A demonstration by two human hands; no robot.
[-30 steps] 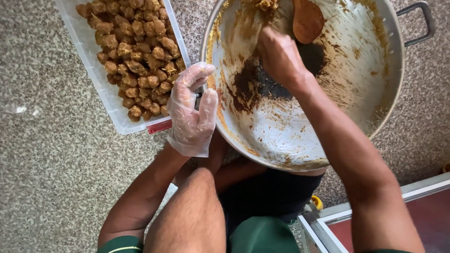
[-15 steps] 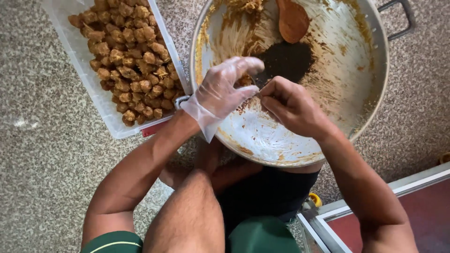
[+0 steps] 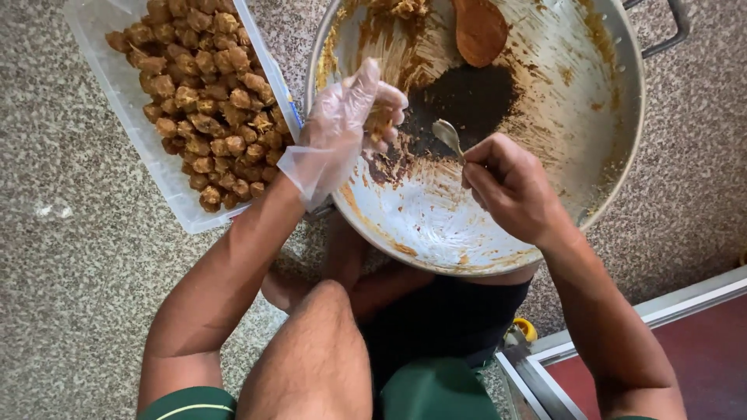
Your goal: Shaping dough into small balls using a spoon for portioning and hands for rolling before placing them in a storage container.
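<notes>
**Two hands over a large metal pan, shaping brown mixture**

Left hand [image 3: 354, 117]: in a clear plastic glove, raised over the near-left rim of the large metal pan [image 3: 615, 155]. Fingers curled narrowly around a small brown lump of mixture [image 3: 379, 118], pinched between fingertips and thumb. Loose glove cuff hangs off the wrist.

Right hand [image 3: 510, 187]: bare, over the pan's near side. Fingers closed on the handle of a small metal spoon [image 3: 449, 135]; the spoon's bowl points up and left towards the gloved hand, close to the lump but apart from it. Spoon bowl looks mostly clean.

Pan: tilted towards the person, near rim resting against the lap. Inside smeared with orange-brown residue; a dark patch [image 3: 467, 97] of mixture sits in the middle, just beyond the spoon. A wooden spoon [image 3: 478, 29] lies in the far part of the pan, bowl facing up. More clumped mixture at the far rim. One metal handle [image 3: 673, 31] shows at the upper right.

Left of the pan: a clear plastic container [image 3: 128, 101] on the speckled stone floor [image 3: 62, 272], packed with small brown formed pieces [image 3: 194, 93]. Its edge lies just beside the pan's rim.

Foreground: bare knee, dark shorts with green trim. Lower right, a pale frame edge [image 3: 622, 330] and a dark red surface.
</notes>
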